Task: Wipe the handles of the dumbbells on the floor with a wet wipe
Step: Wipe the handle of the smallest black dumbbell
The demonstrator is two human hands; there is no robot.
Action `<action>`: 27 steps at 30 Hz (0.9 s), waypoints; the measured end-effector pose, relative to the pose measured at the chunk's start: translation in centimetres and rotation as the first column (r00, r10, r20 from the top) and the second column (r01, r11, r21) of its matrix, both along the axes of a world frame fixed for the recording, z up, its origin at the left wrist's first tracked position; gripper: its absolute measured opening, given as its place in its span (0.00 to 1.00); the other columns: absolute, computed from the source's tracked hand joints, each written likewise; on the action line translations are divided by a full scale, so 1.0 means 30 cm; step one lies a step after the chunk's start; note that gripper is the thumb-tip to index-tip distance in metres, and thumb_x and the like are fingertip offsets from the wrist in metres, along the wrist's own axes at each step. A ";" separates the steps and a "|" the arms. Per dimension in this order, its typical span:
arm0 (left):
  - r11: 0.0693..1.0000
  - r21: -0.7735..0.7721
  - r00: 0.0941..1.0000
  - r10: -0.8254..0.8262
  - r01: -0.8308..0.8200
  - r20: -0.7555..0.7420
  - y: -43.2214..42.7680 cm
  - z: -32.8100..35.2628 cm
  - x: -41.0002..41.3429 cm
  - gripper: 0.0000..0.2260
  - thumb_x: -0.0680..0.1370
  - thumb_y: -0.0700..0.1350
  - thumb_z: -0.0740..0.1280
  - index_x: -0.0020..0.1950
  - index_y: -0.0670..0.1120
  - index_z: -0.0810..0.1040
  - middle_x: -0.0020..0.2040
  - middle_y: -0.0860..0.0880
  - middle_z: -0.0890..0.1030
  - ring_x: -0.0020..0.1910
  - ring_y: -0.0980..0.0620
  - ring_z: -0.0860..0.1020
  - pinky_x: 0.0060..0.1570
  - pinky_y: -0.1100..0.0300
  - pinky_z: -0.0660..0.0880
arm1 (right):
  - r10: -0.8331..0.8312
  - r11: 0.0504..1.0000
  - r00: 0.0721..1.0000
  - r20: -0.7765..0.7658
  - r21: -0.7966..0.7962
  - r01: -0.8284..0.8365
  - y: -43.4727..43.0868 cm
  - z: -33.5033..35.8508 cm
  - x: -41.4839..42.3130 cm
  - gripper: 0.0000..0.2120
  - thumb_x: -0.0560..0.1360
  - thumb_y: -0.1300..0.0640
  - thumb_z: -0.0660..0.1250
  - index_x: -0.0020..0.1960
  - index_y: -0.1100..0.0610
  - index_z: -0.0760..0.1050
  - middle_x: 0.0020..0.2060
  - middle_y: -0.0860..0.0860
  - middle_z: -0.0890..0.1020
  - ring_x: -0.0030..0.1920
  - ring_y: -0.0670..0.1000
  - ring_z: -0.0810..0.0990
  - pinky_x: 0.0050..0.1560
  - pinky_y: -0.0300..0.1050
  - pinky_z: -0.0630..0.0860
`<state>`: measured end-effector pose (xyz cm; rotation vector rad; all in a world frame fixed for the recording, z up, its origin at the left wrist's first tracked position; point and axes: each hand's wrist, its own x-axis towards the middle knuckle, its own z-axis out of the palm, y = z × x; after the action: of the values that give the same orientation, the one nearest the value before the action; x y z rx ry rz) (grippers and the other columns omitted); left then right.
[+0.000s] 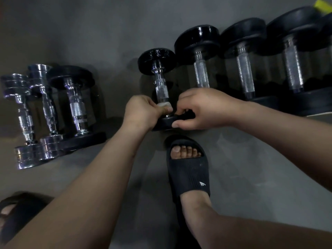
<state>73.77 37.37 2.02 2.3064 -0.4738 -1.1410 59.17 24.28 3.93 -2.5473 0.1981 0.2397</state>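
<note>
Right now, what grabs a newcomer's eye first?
Centre frame: the left hand pinches a white wet wipe round the handle of a small black dumbbell, while the right hand grips its near plate. To the right lie larger black dumbbells, to the left chrome dumbbells.

Your left hand (143,112) is curled tight, its fingers wrapping the wet wipe (164,104) round the low end of the handle (161,90). Your right hand (203,108) grips the near plate (167,122), thumb on its edge. Both bare forearms reach forward and converge
</note>
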 end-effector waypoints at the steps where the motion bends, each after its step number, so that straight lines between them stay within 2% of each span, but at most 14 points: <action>1: 0.999 0.020 1.000 -0.025 0.025 0.005 -0.006 0.003 -0.005 0.19 0.67 0.53 0.82 0.32 0.47 0.73 0.29 0.50 0.77 0.27 0.55 0.72 0.27 0.61 0.67 | -0.001 1.000 1.000 -0.006 0.003 0.001 0.001 0.000 0.002 0.23 0.71 0.31 0.61 0.45 0.49 0.79 0.40 0.44 0.76 0.44 0.47 0.77 0.40 0.48 0.76; 3: 1.000 0.027 1.000 -0.012 0.012 0.000 -0.013 0.005 -0.004 0.19 0.68 0.52 0.82 0.32 0.47 0.73 0.31 0.50 0.80 0.29 0.53 0.76 0.28 0.63 0.70 | -0.006 1.000 1.000 -0.012 0.008 0.006 0.001 0.001 0.005 0.23 0.71 0.30 0.61 0.45 0.49 0.79 0.40 0.43 0.76 0.44 0.48 0.78 0.40 0.48 0.77; 5: 0.997 -0.005 0.996 0.076 -0.076 -0.040 -0.008 -0.001 0.004 0.19 0.68 0.51 0.82 0.32 0.47 0.72 0.33 0.49 0.81 0.31 0.51 0.78 0.30 0.62 0.72 | -0.008 1.000 1.000 -0.003 0.001 0.008 0.000 0.001 0.005 0.23 0.71 0.30 0.61 0.45 0.49 0.79 0.40 0.43 0.76 0.44 0.48 0.78 0.39 0.49 0.77; 8: 0.983 -0.042 0.981 0.177 -0.181 -0.076 0.005 -0.015 0.004 0.19 0.67 0.51 0.82 0.31 0.47 0.74 0.30 0.49 0.79 0.27 0.53 0.74 0.26 0.65 0.69 | -0.014 1.000 1.000 -0.007 -0.005 0.014 0.000 0.000 0.001 0.23 0.71 0.30 0.61 0.45 0.49 0.79 0.40 0.43 0.76 0.44 0.47 0.77 0.39 0.49 0.77; 10: 0.971 -0.063 0.972 0.227 -0.231 -0.065 0.001 -0.021 -0.002 0.18 0.67 0.52 0.82 0.31 0.47 0.75 0.30 0.49 0.80 0.27 0.53 0.75 0.28 0.62 0.72 | -0.015 1.000 1.000 -0.013 0.000 0.015 0.002 -0.001 0.004 0.23 0.71 0.30 0.61 0.44 0.49 0.78 0.40 0.43 0.76 0.44 0.47 0.77 0.40 0.49 0.77; 13: 0.947 -0.097 0.952 0.304 -0.306 -0.033 -0.030 -0.019 -0.007 0.18 0.67 0.54 0.82 0.31 0.47 0.76 0.29 0.51 0.80 0.26 0.56 0.75 0.30 0.64 0.71 | -0.023 1.000 1.000 -0.001 0.010 0.023 0.001 -0.002 0.004 0.23 0.71 0.31 0.62 0.44 0.49 0.79 0.40 0.44 0.76 0.43 0.47 0.77 0.40 0.49 0.77; 16: 0.937 -0.113 0.944 0.326 -0.330 -0.050 -0.071 -0.004 0.006 0.17 0.68 0.50 0.81 0.29 0.46 0.77 0.27 0.50 0.79 0.21 0.59 0.73 0.24 0.66 0.69 | -0.029 1.000 1.000 0.005 0.011 0.029 0.002 -0.001 0.002 0.23 0.70 0.31 0.62 0.44 0.50 0.79 0.40 0.43 0.76 0.43 0.47 0.76 0.40 0.48 0.76; 18: 0.915 -0.138 0.924 0.364 -0.379 -0.120 -0.091 0.004 0.013 0.17 0.69 0.46 0.81 0.28 0.45 0.76 0.22 0.52 0.77 0.18 0.60 0.71 0.20 0.68 0.66 | -0.022 1.000 1.000 0.012 0.001 0.022 0.007 -0.002 0.004 0.23 0.70 0.31 0.62 0.44 0.50 0.79 0.40 0.43 0.76 0.42 0.47 0.77 0.39 0.48 0.76; 21: 0.844 -0.182 0.857 0.463 -0.504 -0.228 -0.125 0.012 0.021 0.17 0.71 0.41 0.80 0.34 0.44 0.72 0.20 0.55 0.75 0.18 0.63 0.72 0.20 0.69 0.66 | -0.018 1.000 0.999 0.027 0.001 0.018 0.005 -0.005 0.002 0.22 0.71 0.32 0.63 0.43 0.50 0.79 0.39 0.44 0.76 0.41 0.47 0.77 0.38 0.48 0.76; 23: 0.765 -0.203 0.786 0.555 -0.611 -0.273 -0.153 0.009 0.037 0.16 0.71 0.41 0.80 0.37 0.44 0.72 0.24 0.53 0.77 0.19 0.63 0.73 0.22 0.69 0.68 | -0.010 1.000 0.999 0.038 0.005 0.010 0.002 -0.007 0.000 0.20 0.72 0.33 0.65 0.43 0.51 0.79 0.39 0.44 0.76 0.41 0.48 0.77 0.37 0.49 0.76; 25: 0.691 -0.213 0.713 0.603 -0.691 -0.357 -0.178 -0.007 0.051 0.13 0.71 0.41 0.80 0.41 0.43 0.75 0.31 0.48 0.82 0.27 0.56 0.80 0.30 0.63 0.75 | -0.005 1.000 0.999 0.049 0.012 0.004 -0.001 -0.009 -0.001 0.19 0.73 0.34 0.66 0.42 0.51 0.78 0.39 0.44 0.76 0.40 0.48 0.77 0.36 0.50 0.76; 27: 0.692 -0.243 0.721 0.572 -0.680 -0.391 -0.174 -0.021 0.048 0.10 0.73 0.43 0.78 0.44 0.41 0.78 0.35 0.46 0.84 0.33 0.51 0.83 0.35 0.58 0.79 | -0.004 1.000 0.998 0.061 0.017 0.003 -0.001 -0.011 -0.003 0.19 0.73 0.35 0.67 0.42 0.51 0.78 0.39 0.44 0.76 0.41 0.48 0.77 0.36 0.48 0.76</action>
<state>75.20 32.15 1.39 1.7025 0.2174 -0.8994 59.09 24.24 3.61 -2.5337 0.1761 0.1613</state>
